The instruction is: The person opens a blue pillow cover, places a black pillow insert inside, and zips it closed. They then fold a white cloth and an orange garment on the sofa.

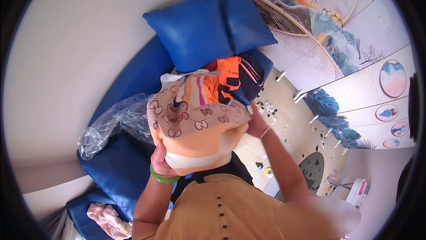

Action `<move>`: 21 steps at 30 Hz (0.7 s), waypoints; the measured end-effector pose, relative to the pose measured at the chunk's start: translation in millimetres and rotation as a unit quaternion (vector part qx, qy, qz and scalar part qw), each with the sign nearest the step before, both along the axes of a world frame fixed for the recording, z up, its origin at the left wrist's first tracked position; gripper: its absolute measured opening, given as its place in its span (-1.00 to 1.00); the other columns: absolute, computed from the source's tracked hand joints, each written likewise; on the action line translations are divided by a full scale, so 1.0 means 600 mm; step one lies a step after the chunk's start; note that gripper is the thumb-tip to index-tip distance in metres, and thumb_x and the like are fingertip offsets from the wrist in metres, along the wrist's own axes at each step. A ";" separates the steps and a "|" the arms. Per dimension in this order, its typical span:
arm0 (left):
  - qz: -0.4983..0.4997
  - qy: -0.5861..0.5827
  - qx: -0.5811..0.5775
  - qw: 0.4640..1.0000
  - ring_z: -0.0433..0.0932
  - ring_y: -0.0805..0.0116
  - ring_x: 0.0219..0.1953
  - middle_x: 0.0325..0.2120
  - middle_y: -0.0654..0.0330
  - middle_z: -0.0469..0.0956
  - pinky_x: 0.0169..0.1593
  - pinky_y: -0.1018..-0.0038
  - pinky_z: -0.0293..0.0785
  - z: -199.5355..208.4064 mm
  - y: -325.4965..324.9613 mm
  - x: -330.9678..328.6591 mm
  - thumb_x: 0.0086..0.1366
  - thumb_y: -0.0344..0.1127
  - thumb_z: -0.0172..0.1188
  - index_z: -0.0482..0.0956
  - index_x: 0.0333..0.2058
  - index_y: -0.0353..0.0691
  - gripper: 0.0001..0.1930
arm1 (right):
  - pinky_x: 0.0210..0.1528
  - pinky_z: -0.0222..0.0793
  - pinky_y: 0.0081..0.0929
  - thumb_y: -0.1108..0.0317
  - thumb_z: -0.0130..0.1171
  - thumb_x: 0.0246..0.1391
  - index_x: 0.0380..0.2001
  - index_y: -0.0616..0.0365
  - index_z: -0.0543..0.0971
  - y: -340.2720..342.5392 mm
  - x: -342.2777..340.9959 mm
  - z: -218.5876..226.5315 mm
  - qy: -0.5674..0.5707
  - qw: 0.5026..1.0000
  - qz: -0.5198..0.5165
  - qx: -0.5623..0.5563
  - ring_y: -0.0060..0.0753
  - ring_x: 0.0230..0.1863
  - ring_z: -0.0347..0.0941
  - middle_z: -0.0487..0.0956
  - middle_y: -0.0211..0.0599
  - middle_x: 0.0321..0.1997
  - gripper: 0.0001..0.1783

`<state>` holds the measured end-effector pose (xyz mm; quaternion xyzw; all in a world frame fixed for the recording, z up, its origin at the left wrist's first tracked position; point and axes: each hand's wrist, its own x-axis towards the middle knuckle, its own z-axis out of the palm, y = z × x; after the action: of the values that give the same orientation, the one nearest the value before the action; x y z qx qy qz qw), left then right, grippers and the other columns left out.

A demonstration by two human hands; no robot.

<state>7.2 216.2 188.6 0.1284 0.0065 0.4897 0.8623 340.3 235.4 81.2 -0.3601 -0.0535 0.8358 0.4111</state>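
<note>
Between my hands, in front of my body, hangs a large piece of fabric (199, 144), peach-orange and cream with a tan band of brown print; whether it is a garment or a cover I cannot tell. My left hand (162, 161), with a green bangle at the wrist, is closed on its lower left edge. At its right edge my right hand (256, 122) is closed on it, the fingers partly hidden behind the cloth. Just beyond lie a bright orange garment (230, 73), a dark garment with striped trim (252, 78) and a multicoloured striped cloth (195, 90).
A blue sofa (128, 78) curves round the left, with large blue cushions (191, 29) at the back. Crumpled clear plastic (115, 122) lies left of the fabric. A pink cloth (108, 220) rests lower left. Scraps litter the floor (288, 124) by the white cabinets (355, 102).
</note>
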 end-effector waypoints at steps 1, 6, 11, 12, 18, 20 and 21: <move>-0.014 0.009 0.001 1.000 0.22 0.02 0.29 0.29 0.05 0.18 0.32 0.03 0.10 -0.024 -0.003 -0.013 0.35 -0.04 -0.02 0.10 0.32 -0.17 -0.36 | 0.35 0.08 -0.25 -0.50 -0.27 0.09 0.28 0.09 0.26 -0.002 -0.046 -0.010 0.031 0.997 -0.037 0.067 -0.36 0.31 0.23 0.30 -0.31 0.34 -0.03; 0.018 0.128 -0.055 0.990 0.27 0.03 0.26 0.24 0.03 0.26 0.30 0.06 0.15 -0.067 -0.036 -0.079 0.19 -0.04 0.17 0.08 0.31 -0.20 -0.22 | 0.05 0.42 -0.43 0.14 0.14 0.18 0.09 0.19 0.43 0.012 -0.147 0.034 -0.202 0.969 0.017 0.140 -0.39 0.02 0.49 0.53 -0.27 0.07 -0.51; 0.052 0.209 -0.125 0.968 0.32 0.08 0.21 0.17 0.04 0.34 0.27 0.09 0.22 -0.080 -0.056 -0.146 0.19 -0.17 0.21 0.17 0.26 -0.24 -0.30 | 0.22 0.31 -0.33 0.21 -0.02 0.27 0.19 0.28 0.31 -0.052 -0.068 0.103 -0.005 0.974 -0.013 0.225 -0.25 0.16 0.41 0.46 -0.14 0.17 -0.49; 0.063 0.253 -0.145 0.954 0.33 0.09 0.21 0.15 0.05 0.36 0.27 0.10 0.23 -0.090 -0.059 -0.155 0.21 -0.24 0.19 0.20 0.24 -0.25 -0.35 | 0.23 0.31 -0.32 0.25 0.00 0.26 0.24 0.27 0.24 -0.062 -0.057 0.100 -0.005 0.988 -0.028 0.155 -0.26 0.17 0.40 0.42 -0.16 0.21 -0.46; 0.065 0.244 -0.135 0.958 0.30 0.09 0.23 0.17 0.06 0.34 0.31 0.17 0.16 -0.143 -0.094 -0.177 0.13 -0.29 0.22 0.16 0.26 -0.27 -0.27 | 0.03 0.44 -0.45 0.41 0.18 0.13 0.04 0.33 0.45 -0.116 0.004 0.042 -0.298 0.952 0.059 0.033 -0.42 -0.05 0.53 0.58 -0.22 -0.03 -0.59; 0.030 0.200 -0.169 0.965 0.28 0.09 0.24 0.20 0.07 0.30 0.32 0.18 0.14 -0.142 -0.101 -0.180 0.12 -0.22 0.24 0.12 0.28 -0.26 -0.23 | -0.03 0.45 -0.49 0.43 0.21 0.10 -0.08 0.34 0.54 -0.123 0.019 0.037 -0.371 0.916 0.134 0.076 -0.48 -0.13 0.55 0.63 -0.27 -0.14 -0.68; 0.026 0.221 -0.185 0.957 0.27 0.09 0.25 0.22 0.04 0.27 0.32 0.17 0.14 -0.134 -0.101 -0.171 0.12 -0.13 0.26 0.09 0.29 -0.27 -0.18 | -0.09 0.44 -0.52 0.27 0.26 0.07 -0.19 0.38 0.58 -0.118 0.015 0.049 -0.380 0.905 0.182 0.067 -0.51 -0.20 0.54 0.64 -0.26 -0.23 -0.64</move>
<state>-95.7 155.6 108.3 0.0714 0.2903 0.4618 0.8351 349.5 164.5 110.9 -0.6058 -0.3261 0.6904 0.2236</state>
